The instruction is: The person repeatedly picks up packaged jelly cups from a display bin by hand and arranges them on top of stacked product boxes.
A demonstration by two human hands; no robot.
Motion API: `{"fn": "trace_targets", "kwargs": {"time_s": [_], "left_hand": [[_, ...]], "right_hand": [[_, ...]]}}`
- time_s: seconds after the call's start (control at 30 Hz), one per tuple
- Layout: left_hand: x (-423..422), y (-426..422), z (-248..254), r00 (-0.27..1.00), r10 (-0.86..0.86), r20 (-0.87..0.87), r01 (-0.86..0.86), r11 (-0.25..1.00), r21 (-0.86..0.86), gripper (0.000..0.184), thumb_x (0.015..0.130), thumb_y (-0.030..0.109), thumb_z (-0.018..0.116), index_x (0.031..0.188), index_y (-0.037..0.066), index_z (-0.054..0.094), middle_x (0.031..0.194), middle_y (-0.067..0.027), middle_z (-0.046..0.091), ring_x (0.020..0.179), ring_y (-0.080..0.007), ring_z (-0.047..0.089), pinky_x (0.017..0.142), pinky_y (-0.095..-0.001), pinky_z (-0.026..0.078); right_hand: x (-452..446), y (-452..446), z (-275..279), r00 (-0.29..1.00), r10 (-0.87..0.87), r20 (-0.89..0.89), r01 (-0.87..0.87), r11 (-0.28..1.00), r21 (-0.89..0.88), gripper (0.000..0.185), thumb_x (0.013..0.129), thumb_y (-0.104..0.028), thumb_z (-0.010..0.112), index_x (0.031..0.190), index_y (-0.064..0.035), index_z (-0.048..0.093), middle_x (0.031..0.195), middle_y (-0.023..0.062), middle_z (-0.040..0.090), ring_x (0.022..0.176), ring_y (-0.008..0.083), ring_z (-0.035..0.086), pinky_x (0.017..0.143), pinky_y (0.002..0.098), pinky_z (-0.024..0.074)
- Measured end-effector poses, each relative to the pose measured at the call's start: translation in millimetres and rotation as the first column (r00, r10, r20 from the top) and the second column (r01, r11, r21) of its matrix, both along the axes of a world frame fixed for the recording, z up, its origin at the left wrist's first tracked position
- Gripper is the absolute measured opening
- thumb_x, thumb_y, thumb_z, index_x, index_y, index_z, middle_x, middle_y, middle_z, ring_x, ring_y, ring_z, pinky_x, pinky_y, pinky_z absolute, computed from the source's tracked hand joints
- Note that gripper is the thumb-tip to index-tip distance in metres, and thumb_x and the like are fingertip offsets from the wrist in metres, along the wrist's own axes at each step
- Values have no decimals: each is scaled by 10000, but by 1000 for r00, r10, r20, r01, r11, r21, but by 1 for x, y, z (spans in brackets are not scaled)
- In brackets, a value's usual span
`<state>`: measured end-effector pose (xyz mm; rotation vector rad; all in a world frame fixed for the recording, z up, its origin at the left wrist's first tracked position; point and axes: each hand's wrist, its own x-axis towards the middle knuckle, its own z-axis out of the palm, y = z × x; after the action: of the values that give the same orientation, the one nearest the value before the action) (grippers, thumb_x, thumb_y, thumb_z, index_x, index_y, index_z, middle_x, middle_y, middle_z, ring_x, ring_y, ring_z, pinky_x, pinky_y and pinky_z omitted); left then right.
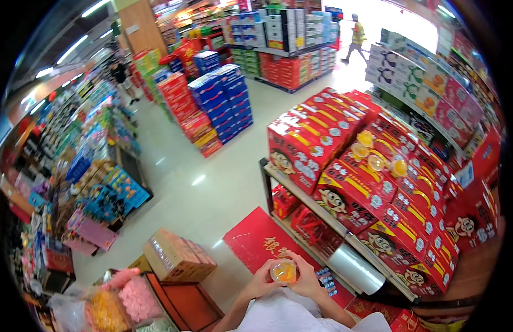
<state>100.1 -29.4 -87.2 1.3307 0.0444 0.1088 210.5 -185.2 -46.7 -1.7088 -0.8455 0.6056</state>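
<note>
While hands [307, 280] hold a cup [283, 271], red boxes [351, 181] read "旺仔牛奶".

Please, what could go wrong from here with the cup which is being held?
The clear cup, between the left grip and the right grip, might deform or leak if squeezed too hard, or drop if it slips. The other cups, resting on the red boxes, could perhaps be knocked off if bumped.
</note>
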Motion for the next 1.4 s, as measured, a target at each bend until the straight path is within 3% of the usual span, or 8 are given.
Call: {"fn": "trace_targets", "kwargs": {"time_s": [0.23,0.33,0.67,1.07,1.1,1.2,1.33,1.4], "left_hand": [[37,-13,-3,996,-66,-61,61,995,-81,669,837,19,746,1412,39,405,1300,-48,484,1274,-156,472,1080,-338,399],[47,-7,-2,996,-67,-53,67,998,-6,663,843,25,743,1413,36,403,1306,-48,483,1282,-158,470,1078,-342,408],[87,-10,6,970,-211,-125,206,977,-51,617,867,39,728,1393,23,407,1350,-69,476,1269,-169,492,1083,-349,410],[195,-4,8,928,-365,-78,370,927,61,629,860,75,748,1392,20,417,1354,-88,457,1282,-195,475,1080,-359,408],[210,-5,17,922,-382,-68,387,915,112,633,864,74,743,1398,12,409,1369,-89,452,1293,-192,464,1088,-362,395],[245,-10,20,915,-404,-26,404,909,103,736,874,94,735,1469,22,308,1367,-102,445,1278,-200,466,1076,-369,395],[302,-23,59,934,-356,17,356,932,-74,808,919,108,672,1531,29,151,1334,-118,434,1222,-214,501,1009,-332,441],[335,-28,54,948,-278,156,279,960,14,675,950,90,617,1508,26,241,1319,-122,447,1187,-200,516,983,-320,455]], "right_hand": [[25,-16,1,992,-110,-61,117,985,126,850,724,9,790,1459,-34,367,1088,95,612,932,172,647,811,295,521],[28,-11,-16,967,-183,176,155,975,162,897,728,-2,788,1486,-28,310,1154,127,597,1009,209,639,880,316,508],[46,-26,-23,952,-273,-142,285,955,77,909,710,-18,794,1485,-32,320,1062,130,616,907,241,643,788,345,514],[118,-26,-6,875,-466,-133,480,871,108,929,730,55,771,1504,-14,262,1073,69,563,961,157,613,825,276,500],[130,-26,-6,862,-507,-22,501,845,185,876,733,82,736,1490,-38,312,1010,71,580,826,109,611,669,237,501],[160,-33,-2,831,-547,-104,556,805,205,918,733,71,753,1504,-35,267,1009,67,582,823,120,610,671,243,503],[213,-48,20,758,-619,205,587,785,199,1019,709,-49,867,1504,-31,230,1103,123,618,930,181,649,778,304,532],[243,-49,28,727,-652,215,610,758,234,937,704,-101,889,1417,-17,287,1135,138,624,965,195,649,802,315,530]]}}
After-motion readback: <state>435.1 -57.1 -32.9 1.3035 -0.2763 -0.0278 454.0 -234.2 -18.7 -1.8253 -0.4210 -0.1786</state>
